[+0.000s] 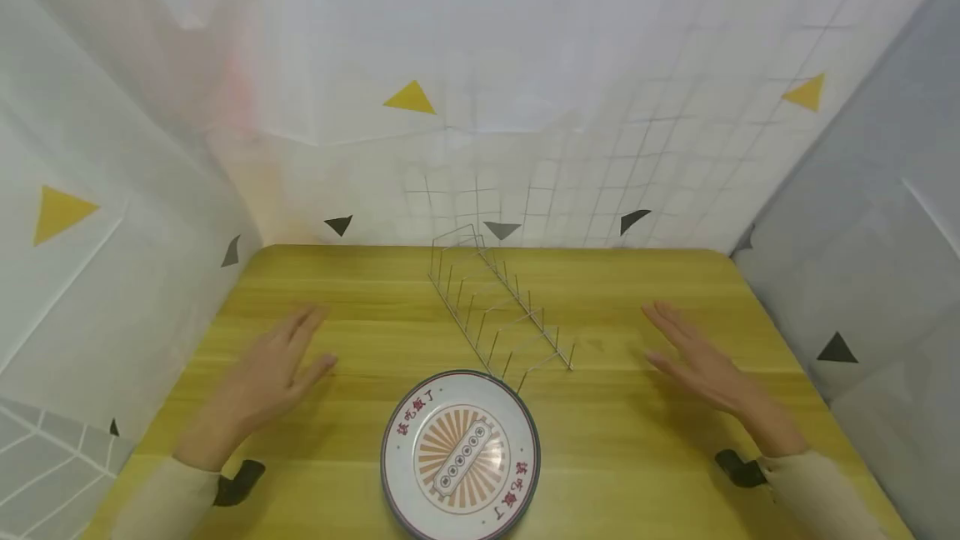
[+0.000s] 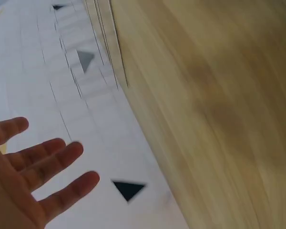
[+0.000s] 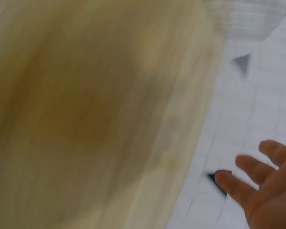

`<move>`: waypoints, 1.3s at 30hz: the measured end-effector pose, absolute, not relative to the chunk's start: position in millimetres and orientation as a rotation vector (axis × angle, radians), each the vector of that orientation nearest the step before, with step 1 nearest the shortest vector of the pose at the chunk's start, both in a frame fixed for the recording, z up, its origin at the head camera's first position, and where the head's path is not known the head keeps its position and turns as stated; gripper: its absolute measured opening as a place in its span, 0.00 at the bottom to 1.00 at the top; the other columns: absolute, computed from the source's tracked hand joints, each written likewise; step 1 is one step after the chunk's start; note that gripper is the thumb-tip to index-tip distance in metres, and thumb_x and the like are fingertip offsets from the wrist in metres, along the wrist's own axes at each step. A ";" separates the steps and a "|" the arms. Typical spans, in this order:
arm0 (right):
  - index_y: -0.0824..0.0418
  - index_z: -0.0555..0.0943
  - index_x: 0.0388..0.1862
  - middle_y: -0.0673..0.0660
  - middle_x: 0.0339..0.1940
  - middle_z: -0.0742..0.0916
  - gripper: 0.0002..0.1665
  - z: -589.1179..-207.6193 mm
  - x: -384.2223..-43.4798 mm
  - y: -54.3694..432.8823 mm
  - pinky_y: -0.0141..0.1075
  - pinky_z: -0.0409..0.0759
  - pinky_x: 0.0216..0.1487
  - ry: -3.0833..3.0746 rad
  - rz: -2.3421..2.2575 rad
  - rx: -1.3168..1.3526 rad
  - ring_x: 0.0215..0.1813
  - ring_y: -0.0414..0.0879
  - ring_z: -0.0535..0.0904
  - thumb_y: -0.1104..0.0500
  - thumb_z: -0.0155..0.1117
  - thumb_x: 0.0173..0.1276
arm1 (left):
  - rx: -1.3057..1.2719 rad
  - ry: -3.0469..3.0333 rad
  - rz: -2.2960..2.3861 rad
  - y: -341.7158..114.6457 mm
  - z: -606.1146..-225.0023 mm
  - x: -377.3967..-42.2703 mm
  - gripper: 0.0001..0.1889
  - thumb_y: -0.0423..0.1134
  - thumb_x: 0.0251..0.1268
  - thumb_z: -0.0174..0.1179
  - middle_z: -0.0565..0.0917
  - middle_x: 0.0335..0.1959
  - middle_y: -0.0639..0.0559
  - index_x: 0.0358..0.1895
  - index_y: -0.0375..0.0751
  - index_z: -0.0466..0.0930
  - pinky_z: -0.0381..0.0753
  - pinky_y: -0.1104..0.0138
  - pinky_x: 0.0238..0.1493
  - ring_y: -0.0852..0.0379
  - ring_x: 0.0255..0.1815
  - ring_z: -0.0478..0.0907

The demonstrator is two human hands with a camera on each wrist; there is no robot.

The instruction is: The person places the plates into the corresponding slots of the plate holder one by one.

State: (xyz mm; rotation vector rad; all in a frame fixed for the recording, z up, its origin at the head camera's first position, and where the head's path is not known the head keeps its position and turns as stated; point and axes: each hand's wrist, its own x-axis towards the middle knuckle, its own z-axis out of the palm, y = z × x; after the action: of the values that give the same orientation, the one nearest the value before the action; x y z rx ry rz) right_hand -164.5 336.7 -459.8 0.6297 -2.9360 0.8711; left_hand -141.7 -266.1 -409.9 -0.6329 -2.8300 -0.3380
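Observation:
A white plate (image 1: 405,473) with a dark rim, red characters and an orange sunburst lies at the table's near middle. Just behind it a thin wire dish rack (image 1: 480,332) runs back toward the far edge, its near end meeting the plate's rim in the head view. My left hand (image 1: 262,377) hovers over the table to the left of both, fingers straight, holding nothing. On the other side my right hand (image 1: 705,369) is held likewise, fingers extended and nothing in it. In the left wrist view the spread fingers (image 2: 55,164) show plainly, and rack wires (image 2: 117,43) stand at the top.
The wooden table (image 1: 607,440) is enclosed by white sheeting (image 1: 570,48) at the back and both sides, marked with yellow and dark triangles. A dark band (image 1: 238,483) sits at the left wrist, another dark piece (image 1: 740,468) at the right.

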 end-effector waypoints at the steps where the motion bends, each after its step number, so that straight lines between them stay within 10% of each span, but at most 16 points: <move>1: 0.47 0.48 0.81 0.60 0.82 0.50 0.42 -458.8 -166.3 329.9 0.73 0.49 0.67 -2.918 0.972 0.667 0.79 0.68 0.44 0.53 0.56 0.75 | -0.685 -2.836 -0.352 -259.7 -410.7 -140.9 0.38 0.56 0.71 0.54 0.68 0.69 0.36 0.77 0.43 0.54 0.71 0.40 0.60 0.34 0.64 0.71; 11: 0.44 0.44 0.81 0.56 0.81 0.54 0.46 -454.9 -192.2 255.7 0.67 0.60 0.68 -2.855 1.402 0.886 0.77 0.65 0.54 0.58 0.57 0.74 | -1.033 -2.921 -0.647 -194.9 -441.5 -156.1 0.48 0.65 0.55 0.65 0.76 0.49 0.54 0.77 0.60 0.53 0.79 0.66 0.38 0.56 0.44 0.78; 19: 0.43 0.42 0.81 0.53 0.82 0.51 0.51 -464.6 -207.3 226.0 0.66 0.60 0.69 -2.912 1.550 0.961 0.77 0.67 0.54 0.53 0.63 0.71 | -1.223 -3.106 -0.800 -173.3 -460.9 -171.9 0.55 0.67 0.43 0.72 0.75 0.34 0.57 0.76 0.50 0.59 0.72 0.72 0.32 0.64 0.31 0.69; 26: 0.45 0.44 0.81 0.61 0.80 0.57 0.49 -470.4 -212.4 220.8 0.65 0.63 0.68 -2.924 1.563 1.014 0.75 0.68 0.60 0.53 0.62 0.71 | -1.320 -3.124 -0.912 -171.9 -475.4 -173.7 0.47 0.63 0.46 0.72 0.81 0.51 0.60 0.70 0.45 0.68 0.77 0.68 0.52 0.67 0.43 0.74; 39: 0.42 0.42 0.81 0.67 0.78 0.58 0.48 -478.5 -213.3 220.9 0.64 0.65 0.67 -2.903 1.600 1.014 0.72 0.71 0.62 0.55 0.59 0.73 | -1.279 -3.095 -0.994 -170.8 -475.7 -176.9 0.43 0.61 0.45 0.73 0.79 0.41 0.64 0.66 0.46 0.72 0.77 0.73 0.41 0.69 0.35 0.72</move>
State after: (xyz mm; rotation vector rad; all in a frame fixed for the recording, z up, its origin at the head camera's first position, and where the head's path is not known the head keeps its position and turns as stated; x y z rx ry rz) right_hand -213.3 220.9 -478.5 1.0144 -2.9032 1.6004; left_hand -176.9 -170.8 -475.7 -1.2791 -3.0953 -0.9943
